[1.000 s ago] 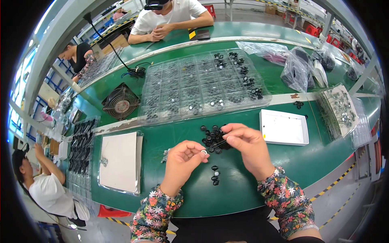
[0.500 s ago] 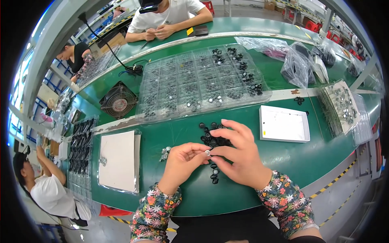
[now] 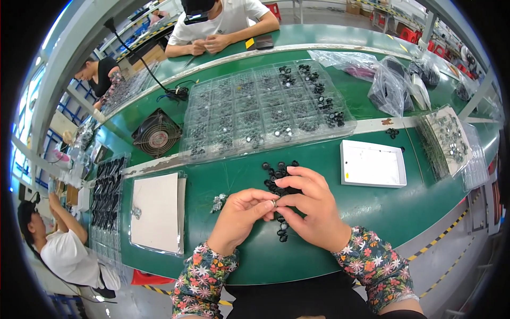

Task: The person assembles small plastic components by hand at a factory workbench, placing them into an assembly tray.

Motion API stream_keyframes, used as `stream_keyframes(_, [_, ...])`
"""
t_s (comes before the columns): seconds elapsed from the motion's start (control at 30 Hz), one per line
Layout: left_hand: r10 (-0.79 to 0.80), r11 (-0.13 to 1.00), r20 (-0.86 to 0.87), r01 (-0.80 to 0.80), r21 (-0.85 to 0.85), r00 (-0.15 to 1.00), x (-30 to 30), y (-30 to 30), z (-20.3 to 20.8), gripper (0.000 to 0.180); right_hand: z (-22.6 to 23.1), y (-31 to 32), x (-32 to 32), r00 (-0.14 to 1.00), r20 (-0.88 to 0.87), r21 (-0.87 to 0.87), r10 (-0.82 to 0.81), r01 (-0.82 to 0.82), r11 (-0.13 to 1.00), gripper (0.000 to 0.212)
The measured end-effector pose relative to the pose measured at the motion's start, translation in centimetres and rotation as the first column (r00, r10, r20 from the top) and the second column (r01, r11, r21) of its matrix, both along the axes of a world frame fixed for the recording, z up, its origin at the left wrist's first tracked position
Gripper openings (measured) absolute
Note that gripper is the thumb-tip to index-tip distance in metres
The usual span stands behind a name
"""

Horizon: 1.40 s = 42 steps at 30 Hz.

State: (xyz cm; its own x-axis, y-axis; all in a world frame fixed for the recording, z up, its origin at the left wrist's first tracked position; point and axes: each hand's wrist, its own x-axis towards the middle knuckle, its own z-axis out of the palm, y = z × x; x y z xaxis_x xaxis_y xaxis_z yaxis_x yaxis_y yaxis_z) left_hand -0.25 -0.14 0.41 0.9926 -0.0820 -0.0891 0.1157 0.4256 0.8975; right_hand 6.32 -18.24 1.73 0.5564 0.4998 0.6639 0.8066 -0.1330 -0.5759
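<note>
My left hand (image 3: 237, 217) and my right hand (image 3: 313, 212) meet over the green table. Between their fingertips is a small silvery round part (image 3: 274, 203), pinched by thumb and forefinger on both sides. Its exact kind is too small to make out. The other fingers of my right hand are curved and spread above a pile of small black round parts (image 3: 276, 173). Part of that pile is hidden under my right hand, and a few more black parts (image 3: 282, 234) lie nearer me. A little cluster of silvery parts with thin wires (image 3: 218, 202) rests left of my left hand.
A clear compartment tray (image 3: 265, 109) with small parts spans the far side. A white open box (image 3: 372, 164) stands right; a beige board in plastic (image 3: 155, 212) lies left. Beyond are a black fan (image 3: 157, 133) and plastic bags (image 3: 390, 87). A person (image 3: 220, 26) sits across the table.
Both hands stay together at nearly the same spot, and the small silvery part has turned between the fingertips. My right hand's raised fingers have come slightly lower.
</note>
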Motion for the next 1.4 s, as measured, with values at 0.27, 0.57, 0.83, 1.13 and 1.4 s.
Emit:
stream_keyframes(0.27, [0.171,0.977,0.12,-0.184,0.111,0.978,0.2,-1.5,0.2,0.015,-0.2,0.1,-0.1,0.998,-0.019,-0.01,-0.052,0.051,0.999,0.016])
stream_keyframes(0.57, [0.167,0.97,0.072,-0.177,0.164,0.983,-0.1,-1.6,-0.2,0.016,-0.3,0.1,-0.1,0.997,-0.029,-0.017,-0.072,0.072,0.997,0.015])
stream_keyframes(0.83, [0.187,0.965,0.064,-0.196,0.176,0.98,-0.1,-2.1,-0.8,0.016,-0.3,0.4,-0.4,0.987,0.099,-0.069,-0.123,0.13,0.989,0.012])
stream_keyframes(1.13, [0.163,0.974,0.03,-0.166,0.155,0.986,-0.2,-1.8,-0.7,0.017,-0.1,0.4,-0.4,0.984,0.103,-0.071,-0.142,0.15,0.986,0.01])
stream_keyframes(1.4, [0.154,0.988,-0.085,-0.152,0.032,0.984,-0.1,-1.8,-1.0,0.014,-0.9,0.5,0.0,0.989,-0.12,-0.013,-0.084,0.083,0.996,0.01])
